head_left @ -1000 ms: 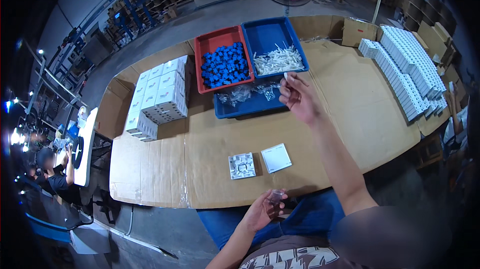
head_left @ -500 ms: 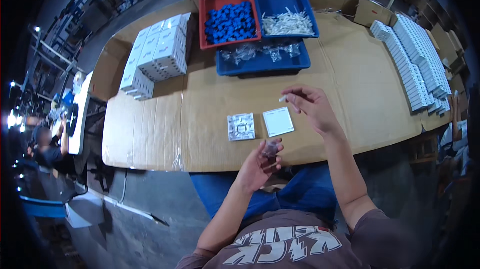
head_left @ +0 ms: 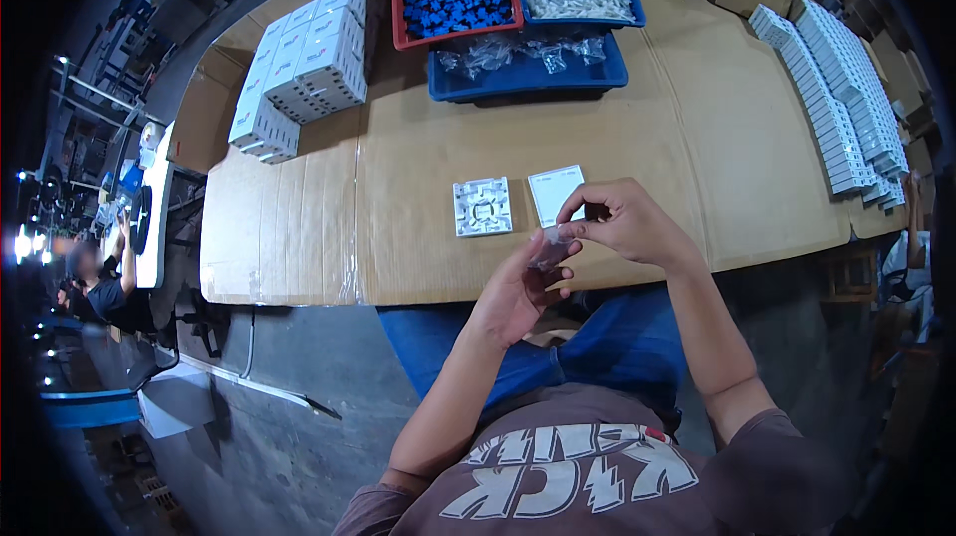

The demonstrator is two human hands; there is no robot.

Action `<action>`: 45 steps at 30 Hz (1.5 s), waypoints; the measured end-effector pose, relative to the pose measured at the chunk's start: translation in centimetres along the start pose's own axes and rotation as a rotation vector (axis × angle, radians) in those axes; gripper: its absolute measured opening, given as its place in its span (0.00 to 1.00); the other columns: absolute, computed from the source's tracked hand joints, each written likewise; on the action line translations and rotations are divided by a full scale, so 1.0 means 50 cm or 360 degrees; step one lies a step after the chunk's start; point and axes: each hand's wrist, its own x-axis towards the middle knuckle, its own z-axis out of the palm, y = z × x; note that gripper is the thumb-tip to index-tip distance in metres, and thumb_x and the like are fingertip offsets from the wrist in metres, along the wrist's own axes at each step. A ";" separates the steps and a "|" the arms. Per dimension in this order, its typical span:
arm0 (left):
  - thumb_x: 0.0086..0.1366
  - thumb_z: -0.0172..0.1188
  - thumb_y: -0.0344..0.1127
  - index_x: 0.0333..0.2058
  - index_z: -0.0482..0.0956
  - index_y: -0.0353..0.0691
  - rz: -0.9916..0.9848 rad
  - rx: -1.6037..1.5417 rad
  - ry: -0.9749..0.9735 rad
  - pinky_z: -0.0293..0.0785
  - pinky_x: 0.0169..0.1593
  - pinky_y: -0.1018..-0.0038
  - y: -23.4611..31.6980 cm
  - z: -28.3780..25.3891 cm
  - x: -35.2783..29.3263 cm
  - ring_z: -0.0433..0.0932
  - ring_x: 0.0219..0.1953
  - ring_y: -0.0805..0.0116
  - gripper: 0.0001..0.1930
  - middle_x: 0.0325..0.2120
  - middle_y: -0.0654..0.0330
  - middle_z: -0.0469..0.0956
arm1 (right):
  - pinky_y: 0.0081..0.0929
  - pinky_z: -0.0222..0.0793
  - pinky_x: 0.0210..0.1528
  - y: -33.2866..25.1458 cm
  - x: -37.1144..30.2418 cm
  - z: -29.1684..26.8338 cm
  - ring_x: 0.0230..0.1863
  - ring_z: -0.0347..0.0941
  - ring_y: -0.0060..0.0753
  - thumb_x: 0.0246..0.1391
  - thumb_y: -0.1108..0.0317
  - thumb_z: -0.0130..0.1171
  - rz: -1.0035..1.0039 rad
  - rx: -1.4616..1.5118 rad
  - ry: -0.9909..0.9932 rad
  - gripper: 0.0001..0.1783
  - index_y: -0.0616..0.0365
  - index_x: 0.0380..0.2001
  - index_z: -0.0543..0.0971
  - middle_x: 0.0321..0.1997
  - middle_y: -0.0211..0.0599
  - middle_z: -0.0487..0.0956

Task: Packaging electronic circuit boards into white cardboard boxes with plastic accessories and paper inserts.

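My left hand point(head_left: 513, 297) holds a small clear plastic bag point(head_left: 551, 251) between thumb and fingers, just past the table's near edge. My right hand point(head_left: 632, 225) meets it from the right, thumb and forefinger pinched at the bag's upper end. A small white plastic part point(head_left: 564, 230) shows at those fingertips, mostly covered. Beyond the hands lies a white square plastic base point(head_left: 483, 207) with a moulded ring in its middle. To its right is a flat white square plate point(head_left: 554, 189), its near right corner hidden by my right hand.
At the back stand a red tray point(head_left: 398, 18) of blue parts, a blue tray point(head_left: 640, 8) of white parts, and a lower blue tray point(head_left: 528, 91) with clear bags. White boxes point(head_left: 299, 68) are stacked at left; rows of white pieces point(head_left: 832, 98) line the right. Someone point(head_left: 105, 282) works far left.
My right hand has come down and left, bringing the small white part to the bag in my left hand. The whole view has tipped, so the table sits higher.
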 end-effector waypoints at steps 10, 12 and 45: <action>0.77 0.58 0.52 0.58 0.76 0.45 -0.0010 0.0114 0.0067 0.78 0.43 0.70 0.006 0.003 -0.020 0.81 0.44 0.68 0.21 0.47 0.61 0.83 | 0.31 0.76 0.51 -0.014 0.022 -0.010 0.47 0.80 0.32 0.67 0.72 0.60 -0.0191 -0.0132 -0.0543 0.09 0.65 0.46 0.83 0.51 0.39 0.82; 0.77 0.58 0.52 0.58 0.76 0.45 0.0014 0.0096 0.0083 0.78 0.44 0.69 0.003 0.002 -0.020 0.81 0.44 0.67 0.20 0.47 0.61 0.83 | 0.31 0.76 0.53 -0.011 0.016 -0.005 0.50 0.80 0.34 0.71 0.68 0.57 -0.0185 -0.0136 -0.0602 0.12 0.65 0.49 0.83 0.54 0.40 0.81; 0.80 0.47 0.58 0.65 0.73 0.45 -0.0170 0.0081 0.0204 0.82 0.47 0.65 -0.012 -0.054 -0.007 0.82 0.41 0.67 0.28 0.47 0.60 0.84 | 0.25 0.75 0.52 0.078 0.122 -0.063 0.48 0.80 0.23 0.73 0.67 0.55 0.0001 0.0156 -0.0258 0.14 0.65 0.49 0.85 0.47 0.33 0.86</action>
